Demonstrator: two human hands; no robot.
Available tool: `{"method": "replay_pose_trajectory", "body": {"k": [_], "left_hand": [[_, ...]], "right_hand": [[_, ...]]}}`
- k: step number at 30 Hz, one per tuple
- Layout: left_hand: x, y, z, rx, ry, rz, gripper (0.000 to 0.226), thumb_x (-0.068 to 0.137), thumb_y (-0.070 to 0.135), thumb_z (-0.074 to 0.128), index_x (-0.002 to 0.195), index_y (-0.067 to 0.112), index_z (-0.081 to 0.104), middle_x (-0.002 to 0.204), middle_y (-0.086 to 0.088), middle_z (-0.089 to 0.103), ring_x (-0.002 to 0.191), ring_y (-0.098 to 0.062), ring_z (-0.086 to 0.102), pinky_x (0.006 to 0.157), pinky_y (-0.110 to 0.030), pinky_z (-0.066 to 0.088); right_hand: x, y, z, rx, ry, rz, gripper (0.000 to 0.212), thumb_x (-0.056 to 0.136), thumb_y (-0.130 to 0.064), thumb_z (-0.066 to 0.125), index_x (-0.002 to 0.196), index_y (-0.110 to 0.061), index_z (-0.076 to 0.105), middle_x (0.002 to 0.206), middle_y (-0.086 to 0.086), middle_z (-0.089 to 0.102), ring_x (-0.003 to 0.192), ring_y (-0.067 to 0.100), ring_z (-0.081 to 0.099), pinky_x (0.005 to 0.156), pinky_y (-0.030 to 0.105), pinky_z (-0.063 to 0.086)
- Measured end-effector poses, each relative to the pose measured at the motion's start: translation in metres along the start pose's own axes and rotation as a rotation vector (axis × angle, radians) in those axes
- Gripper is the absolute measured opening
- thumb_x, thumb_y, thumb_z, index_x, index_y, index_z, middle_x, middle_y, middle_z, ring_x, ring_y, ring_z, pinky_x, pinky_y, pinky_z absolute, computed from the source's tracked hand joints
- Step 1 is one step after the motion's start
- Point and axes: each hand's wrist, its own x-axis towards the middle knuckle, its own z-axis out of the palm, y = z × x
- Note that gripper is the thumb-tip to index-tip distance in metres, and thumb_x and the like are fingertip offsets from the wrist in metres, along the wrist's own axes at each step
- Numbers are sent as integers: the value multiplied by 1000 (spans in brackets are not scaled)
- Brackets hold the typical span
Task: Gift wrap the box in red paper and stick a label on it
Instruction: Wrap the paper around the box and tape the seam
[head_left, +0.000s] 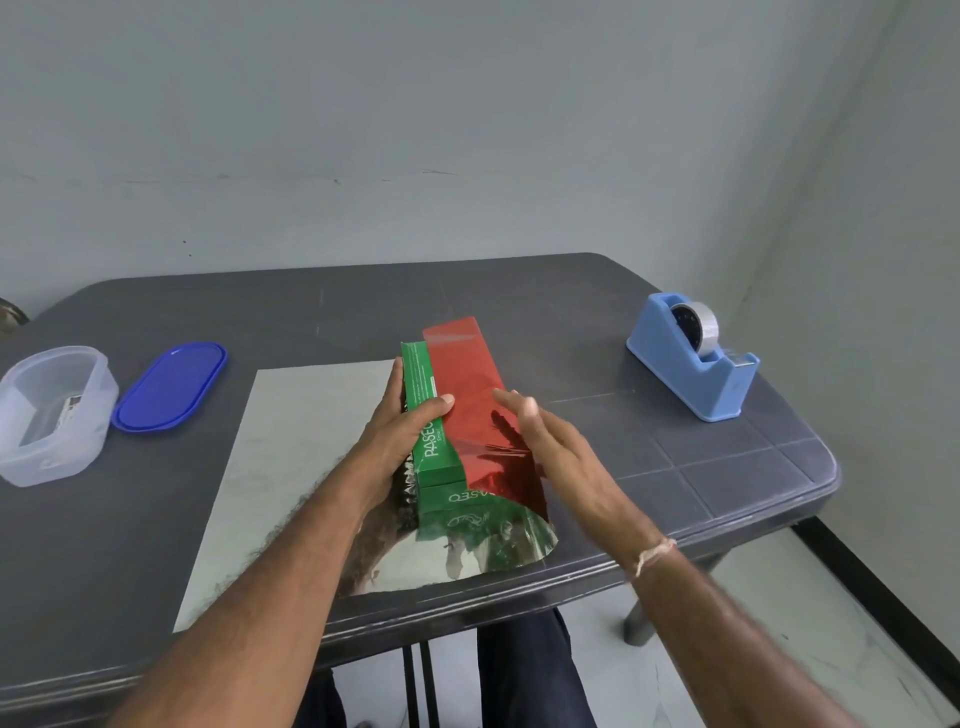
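Gripping the green box (429, 415), left hand (404, 436) steadies it while right hand (558, 447) flattens red paper (470, 384).

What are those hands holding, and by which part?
Left hand grips the green box by its left side, thumb on top. Right hand is open, holding nothing.

Box (428, 415): green, white lettering. Paper (467, 374): red face, silver mirror-like underside. Table (727, 457): dark grey, grid of squares. Tape dispenser (691, 369): light blue. Lid (170, 387): deep blue. Container (52, 415): translucent white.
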Motion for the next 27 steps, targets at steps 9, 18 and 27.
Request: {"method": "replay_pose_trajectory", "body": {"k": [9, 18, 27], "left_hand": [[0, -2, -1, 3, -8, 6, 97, 93, 38, 72, 159, 51, 2, 147, 0, 55, 111, -18, 69, 95, -38, 54], [5, -4, -2, 10, -37, 7, 92, 96, 34, 68, 157, 52, 1, 137, 6, 59, 96, -9, 74, 73, -25, 58], [8, -9, -4, 35, -69, -18, 97, 96, 39, 67, 156, 55, -8, 139, 8, 49, 114, -16, 65, 93, -38, 55]], "right_hand": [[27, -15, -10, -231, -99, -81, 49, 98, -58, 54, 144, -44, 54, 167, -12, 25, 150, 6, 28, 119, 34, 33], [64, -18, -3, -722, -367, -35, 74, 96, -71, 42, 160, -48, 13, 169, -12, -17, 158, 23, 10, 126, 49, 20], [60, -12, -3, -744, -376, -44, 78, 95, -71, 45, 160, -48, 9, 168, -14, -20, 158, 22, 10, 124, 45, 22]]}}
